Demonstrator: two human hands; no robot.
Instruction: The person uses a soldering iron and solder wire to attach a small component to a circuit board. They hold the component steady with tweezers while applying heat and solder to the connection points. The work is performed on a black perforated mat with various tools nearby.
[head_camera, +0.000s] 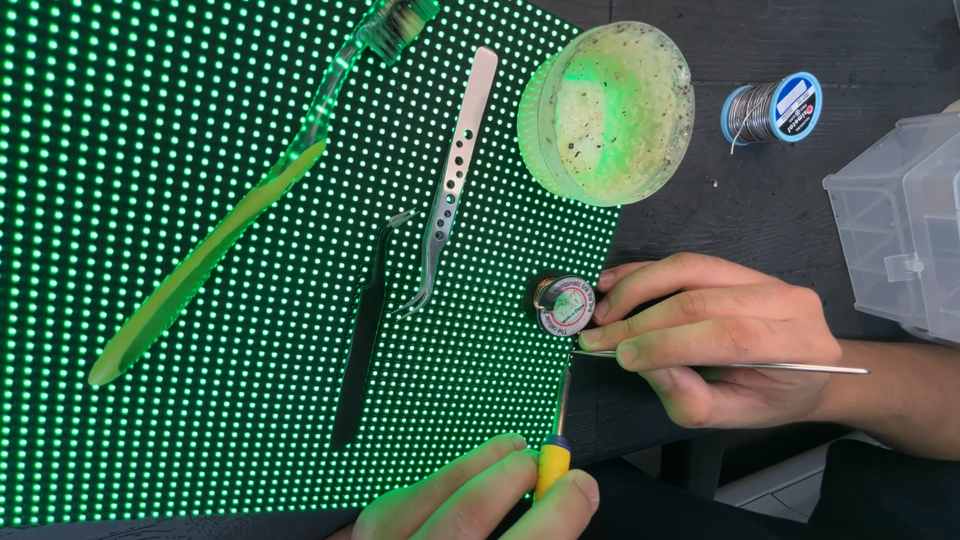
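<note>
My right hand pinches a thin metal tool, its tip at the right edge of a green-lit LED panel. Its fingertips touch a small round spool standing at that edge. My left hand, at the bottom, grips a yellow-handled iron. The iron's dark tip points up toward the same spot on the panel edge, just below the thin tool's tip.
On the panel lie a clear green toothbrush, silver tweezers, black tweezers and a round dish of pale paste. A blue solder spool and a clear plastic box sit on the dark table to the right.
</note>
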